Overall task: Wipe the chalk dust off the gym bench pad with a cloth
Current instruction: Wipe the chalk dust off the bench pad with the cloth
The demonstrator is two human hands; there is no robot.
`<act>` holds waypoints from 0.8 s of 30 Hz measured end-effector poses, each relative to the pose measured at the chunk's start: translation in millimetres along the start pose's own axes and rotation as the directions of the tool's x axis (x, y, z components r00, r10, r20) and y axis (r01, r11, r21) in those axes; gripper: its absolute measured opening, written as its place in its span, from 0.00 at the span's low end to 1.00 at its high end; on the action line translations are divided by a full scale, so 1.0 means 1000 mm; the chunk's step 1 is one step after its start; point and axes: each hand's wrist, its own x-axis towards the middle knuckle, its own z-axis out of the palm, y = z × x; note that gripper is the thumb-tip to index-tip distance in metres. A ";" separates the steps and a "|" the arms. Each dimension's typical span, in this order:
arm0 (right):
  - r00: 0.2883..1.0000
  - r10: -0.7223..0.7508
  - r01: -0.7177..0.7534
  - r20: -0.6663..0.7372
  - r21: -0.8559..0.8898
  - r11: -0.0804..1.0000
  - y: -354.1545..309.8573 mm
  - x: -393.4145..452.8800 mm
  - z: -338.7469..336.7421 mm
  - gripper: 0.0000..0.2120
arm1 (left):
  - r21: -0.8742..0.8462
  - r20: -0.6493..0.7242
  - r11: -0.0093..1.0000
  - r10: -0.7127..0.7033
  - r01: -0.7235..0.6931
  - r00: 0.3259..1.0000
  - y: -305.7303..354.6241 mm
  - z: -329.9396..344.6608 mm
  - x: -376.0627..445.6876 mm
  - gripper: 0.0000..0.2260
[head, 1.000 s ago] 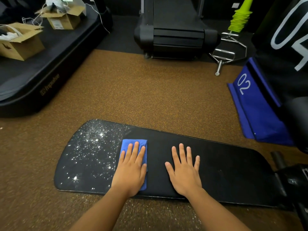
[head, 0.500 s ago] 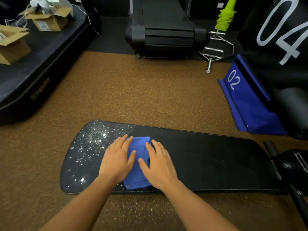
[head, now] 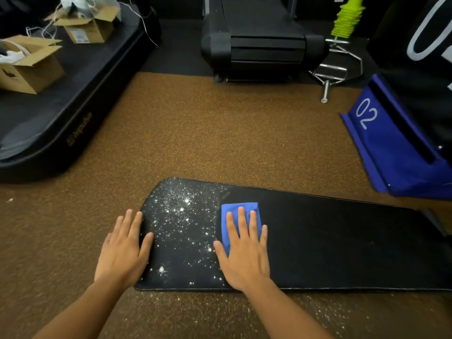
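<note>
The left hand (head: 123,250) lies flat and open, fingers spread, over the left end of the bench pad (head: 330,243), its palm partly off the edge above the floor (head: 208,133); it holds nothing. The right hand (head: 245,253) is also flat and open, pressing down on a folded blue cloth (head: 238,209) near the middle of the pad, fingers lying over the cloth without curling round it. White chalk dust (head: 183,216) speckles the pad between the two hands, reaching the cloth's left edge. To the right of the cloth the pad looks dark and mostly clean. Some white specks lie on the floor just in front of the pad.
</note>
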 end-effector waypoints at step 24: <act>0.986 0.078 -0.069 0.146 -0.063 0.996 -0.015 0.094 -0.018 0.27 | -0.164 0.159 0.985 0.085 -0.059 0.984 -0.005 -0.009 0.039 0.24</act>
